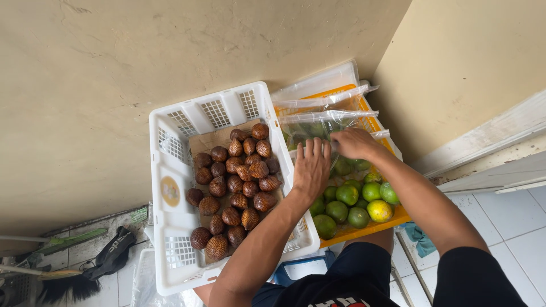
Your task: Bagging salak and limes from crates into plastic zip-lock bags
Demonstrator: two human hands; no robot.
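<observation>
My left hand (310,169) lies flat with fingers spread on a clear plastic bag (318,122) that holds green fruit. My right hand (355,142) pinches the same bag at its right side. The bag rests in an orange crate (372,226) holding several loose green and yellowish citrus fruits (358,199). Left of it stands a white plastic crate (170,170) lined with cardboard and filled with several brown scaly snake fruits (239,182).
More clear bags (327,98) lie at the far end of the orange crate. Beige walls (85,85) rise behind both crates. A broom (57,281) and a black cloth (114,253) lie on the tiled floor at left. A teal rag (422,239) sits at right.
</observation>
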